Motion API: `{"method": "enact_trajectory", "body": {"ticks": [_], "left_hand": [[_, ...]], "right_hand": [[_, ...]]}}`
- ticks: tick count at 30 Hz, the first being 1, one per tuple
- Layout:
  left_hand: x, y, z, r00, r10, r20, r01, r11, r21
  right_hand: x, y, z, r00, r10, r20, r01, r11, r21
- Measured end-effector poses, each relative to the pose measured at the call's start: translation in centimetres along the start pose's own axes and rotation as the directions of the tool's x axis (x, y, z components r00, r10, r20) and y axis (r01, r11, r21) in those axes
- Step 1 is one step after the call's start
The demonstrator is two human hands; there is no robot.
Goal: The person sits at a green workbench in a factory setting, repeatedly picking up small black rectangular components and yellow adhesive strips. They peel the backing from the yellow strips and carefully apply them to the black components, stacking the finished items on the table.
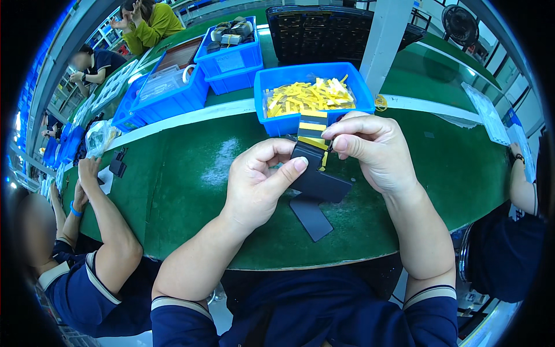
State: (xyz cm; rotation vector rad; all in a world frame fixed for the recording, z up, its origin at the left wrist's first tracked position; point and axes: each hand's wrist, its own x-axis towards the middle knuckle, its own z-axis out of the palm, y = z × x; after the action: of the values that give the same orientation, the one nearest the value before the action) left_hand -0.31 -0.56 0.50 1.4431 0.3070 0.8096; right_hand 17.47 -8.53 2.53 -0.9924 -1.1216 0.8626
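My left hand [258, 180] is closed round a flat black rectangular block [325, 179], its thumb pressed on the upper end. Over that end my right hand [378, 151] pinches with thumb and forefinger at a yellow strip [312, 141]; the exact grip is partly hidden by the fingers. Just beyond the fingertips, yellow-and-black banded pieces [313, 120] show in front of the blue bin. Below the held block, a second dark flat rectangular piece [312, 221] lies on the green table, partly covered from view.
A blue bin [270, 126] of yellow strips stands just beyond my hands. More blue bins [231, 61] are at the back left, and a black tray [318, 34] stands behind a grey post [386, 46]. A co-worker's arms [110, 202] reach over the table [191, 191] at left; another sits at right.
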Motion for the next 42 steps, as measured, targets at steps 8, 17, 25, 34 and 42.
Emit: {"method": "enact_trajectory", "body": {"ticks": [8,17,25,34,42], "left_hand": [[0.1,-1.0,0.0,0.984,0.104,-0.141,-0.078,0.981,0.177],[-0.1,-0.4,0.5,0.895,0.446,0.024,-0.339,0.644,0.686],[0.2,0.0,0.5,0.830,0.514,0.216,-0.484,0.472,0.736],[-0.2,0.4,0.5,0.875,0.457,0.156,-0.438,0.614,0.657],[-0.2,-0.1,-0.2,0.967,0.249,-0.058,-0.199,0.877,0.438]], "right_hand": [[-0.8,-0.4,2.2,0.711,-0.649,0.271,0.524,0.232,-0.820],[-1.1,-0.3,2.1,0.855,-0.492,0.166,0.414,0.454,-0.789],[-0.9,-0.8,1.6,0.832,-0.475,0.286,0.500,0.419,-0.758],[-0.9,0.0,2.0,0.727,-0.597,0.339,0.620,0.360,-0.697],[-0.5,-0.4,2.1,0.844,-0.517,-0.143,0.376,0.760,-0.531]]}}
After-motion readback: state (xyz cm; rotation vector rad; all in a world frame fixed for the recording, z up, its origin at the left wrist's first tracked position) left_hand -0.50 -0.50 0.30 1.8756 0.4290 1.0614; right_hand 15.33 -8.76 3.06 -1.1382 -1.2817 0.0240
